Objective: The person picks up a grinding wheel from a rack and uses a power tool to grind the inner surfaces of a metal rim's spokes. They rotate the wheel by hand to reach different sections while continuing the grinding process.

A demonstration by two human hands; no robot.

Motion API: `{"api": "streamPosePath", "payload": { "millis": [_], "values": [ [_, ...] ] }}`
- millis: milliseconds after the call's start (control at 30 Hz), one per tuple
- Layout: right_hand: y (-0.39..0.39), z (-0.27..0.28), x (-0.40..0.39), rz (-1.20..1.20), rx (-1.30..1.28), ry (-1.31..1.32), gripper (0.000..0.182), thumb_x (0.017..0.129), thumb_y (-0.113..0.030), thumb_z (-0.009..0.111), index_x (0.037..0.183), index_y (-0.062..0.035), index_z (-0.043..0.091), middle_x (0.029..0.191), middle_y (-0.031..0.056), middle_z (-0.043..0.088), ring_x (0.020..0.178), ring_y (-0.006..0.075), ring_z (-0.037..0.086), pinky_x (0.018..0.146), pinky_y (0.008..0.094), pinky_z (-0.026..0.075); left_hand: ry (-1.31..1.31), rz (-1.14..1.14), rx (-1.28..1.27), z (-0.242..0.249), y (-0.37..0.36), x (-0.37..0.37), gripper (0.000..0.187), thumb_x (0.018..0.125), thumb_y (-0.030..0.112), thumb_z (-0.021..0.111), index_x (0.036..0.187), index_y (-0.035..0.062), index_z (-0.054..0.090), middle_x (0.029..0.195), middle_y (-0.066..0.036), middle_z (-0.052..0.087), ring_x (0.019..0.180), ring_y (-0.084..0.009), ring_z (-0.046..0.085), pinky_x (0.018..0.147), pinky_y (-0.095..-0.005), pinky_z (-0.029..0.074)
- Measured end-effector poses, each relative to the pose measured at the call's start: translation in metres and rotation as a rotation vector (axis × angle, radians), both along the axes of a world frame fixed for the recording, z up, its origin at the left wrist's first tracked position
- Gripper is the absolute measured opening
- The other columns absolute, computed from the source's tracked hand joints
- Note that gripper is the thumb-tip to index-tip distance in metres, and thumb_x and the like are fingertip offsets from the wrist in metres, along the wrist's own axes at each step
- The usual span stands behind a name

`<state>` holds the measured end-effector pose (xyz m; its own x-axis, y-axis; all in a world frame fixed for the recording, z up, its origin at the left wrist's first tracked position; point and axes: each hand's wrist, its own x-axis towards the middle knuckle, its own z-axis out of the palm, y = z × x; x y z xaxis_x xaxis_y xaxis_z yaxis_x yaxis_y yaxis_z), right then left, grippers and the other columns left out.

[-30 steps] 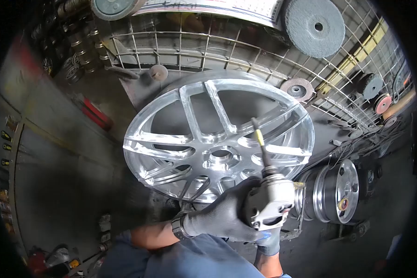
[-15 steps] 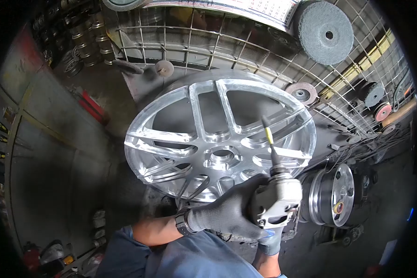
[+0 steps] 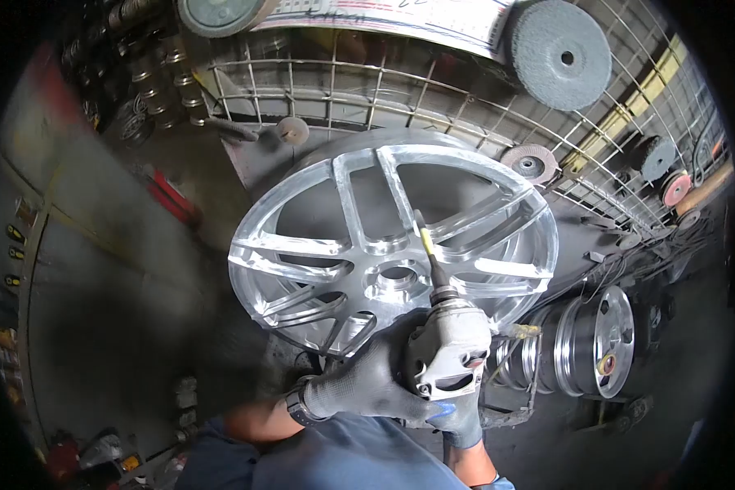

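Observation:
A die grinder (image 3: 447,347) is held in front of my body, its narrow tapered bit (image 3: 424,234) aimed away from me over the wheel. My gloved left hand (image 3: 371,380), with a watch at the wrist, is wrapped round the grinder's left side. Beneath the tool's rear end, my gloved right hand (image 3: 463,420) grips it, the fingers mostly hidden. A bare-metal alloy wheel rim (image 3: 355,204) lies face up beyond the grinder. In this view the bit's tip overlaps a spoke near the hub.
Behind the wheel rises a wire grid (image 3: 351,77) with a large grey abrasive wheel (image 3: 539,61) and a flap disc (image 3: 531,163) on it. Another rim (image 3: 612,343) stands at the right on a low stand. Metal cabinet panels (image 3: 114,318) fill the left side.
Both hands and the grinder have moved left, bringing the bit from the right-hand spokes to near the hub. The whole view has shifted slightly.

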<state>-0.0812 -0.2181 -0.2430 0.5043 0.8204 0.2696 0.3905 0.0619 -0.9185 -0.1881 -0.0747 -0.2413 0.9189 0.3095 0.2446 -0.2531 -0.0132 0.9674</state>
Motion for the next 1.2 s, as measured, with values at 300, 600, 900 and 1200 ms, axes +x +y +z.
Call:
{"api": "streamPosePath", "payload": {
  "millis": [300,600,900,1200],
  "values": [
    [0.027,0.029,0.005,0.232,0.045,-0.249,0.087,0.062,-0.032,0.085,0.133,0.0023,0.050,0.116,0.0231,0.060,0.098,0.0399,0.064,0.087,0.0445,0.051,0.103,0.036,-0.413,0.044,0.005,-0.028,0.106,0.061,0.024,0.094,0.146,-0.0039,0.036,0.136,-0.014,0.055,0.126,-0.0208,0.053,0.108,-0.0370,0.042],
    [0.015,0.022,0.013,0.196,0.046,-0.291,0.080,0.067,-0.033,0.083,0.131,0.0018,0.051,0.118,0.0227,0.059,0.100,0.0396,0.065,0.086,0.0443,0.052,0.066,0.028,-0.129,0.035,0.004,-0.015,0.091,0.065,0.021,0.090,0.140,-0.0027,0.044,0.130,-0.013,0.059,0.120,-0.0210,0.058,0.105,-0.0361,0.045],
    [0.035,0.047,0.013,0.193,0.031,-0.309,0.083,0.069,-0.036,0.084,0.133,0.0029,0.049,0.120,0.0236,0.058,0.101,0.0387,0.067,0.085,0.0454,0.053,0.061,0.097,-0.558,0.043,0.002,-0.021,0.086,0.066,0.018,0.089,0.138,-0.0023,0.047,0.129,-0.011,0.063,0.117,-0.0179,0.062,0.103,-0.0345,0.049],
    [0.032,0.058,0.010,0.203,-0.053,-0.083,0.095,0.066,-0.036,0.088,0.136,0.0066,0.040,0.114,0.0283,0.064,0.106,0.0434,0.065,0.091,0.0472,0.052,0.179,0.102,-0.649,0.036,0.010,-0.030,0.095,0.058,0.020,0.094,0.137,-0.0046,0.046,0.131,-0.012,0.061,0.116,-0.0196,0.063,0.102,-0.0361,0.051]
  ]
}}
